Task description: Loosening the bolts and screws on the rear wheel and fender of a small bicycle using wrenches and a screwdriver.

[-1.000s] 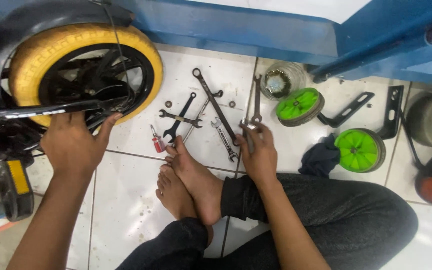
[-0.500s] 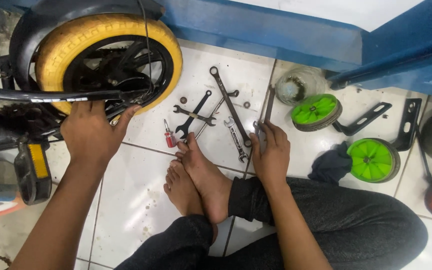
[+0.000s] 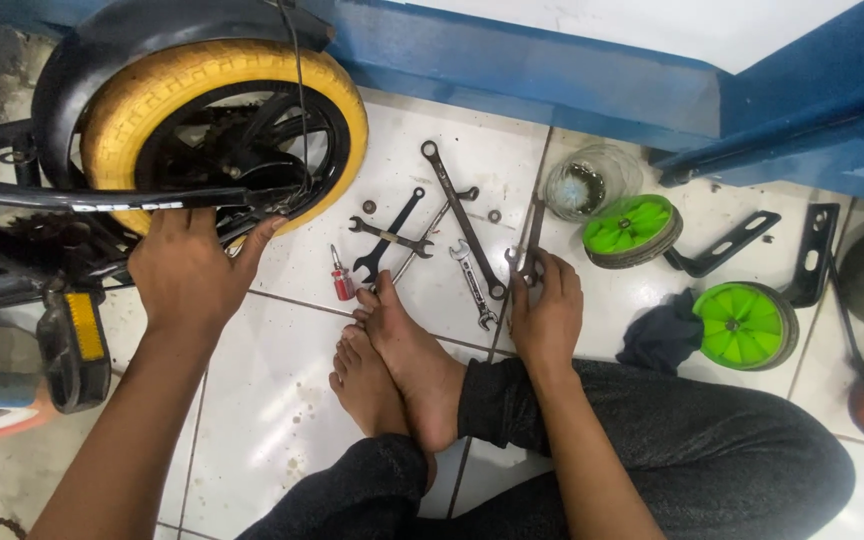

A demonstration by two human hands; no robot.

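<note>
My left hand [image 3: 187, 270] rests on the black bicycle frame [image 3: 102, 195], just below the small wheel with the yellow tyre [image 3: 337, 95]. My right hand [image 3: 545, 310] lies on the white tiled floor, its fingertips closed around the lower end of a dark wrench [image 3: 530, 240]. Several more spanners [image 3: 457, 215] and a red-handled screwdriver [image 3: 340, 277] lie spread on the tiles between my hands. My bare feet [image 3: 397, 365] are crossed in front of me.
Two green training wheels [image 3: 632, 228] [image 3: 747, 325] with black brackets [image 3: 727, 245] lie at the right, beside a dark rag [image 3: 664, 335] and a clear jar [image 3: 582, 185]. A pedal with a yellow reflector [image 3: 77, 340] is at the left. A blue wall base [image 3: 552, 65] runs along the top.
The view has drifted, so everything sits a little further right and lower. My right hand has curled around the dark wrench. My left hand stays on the frame.
</note>
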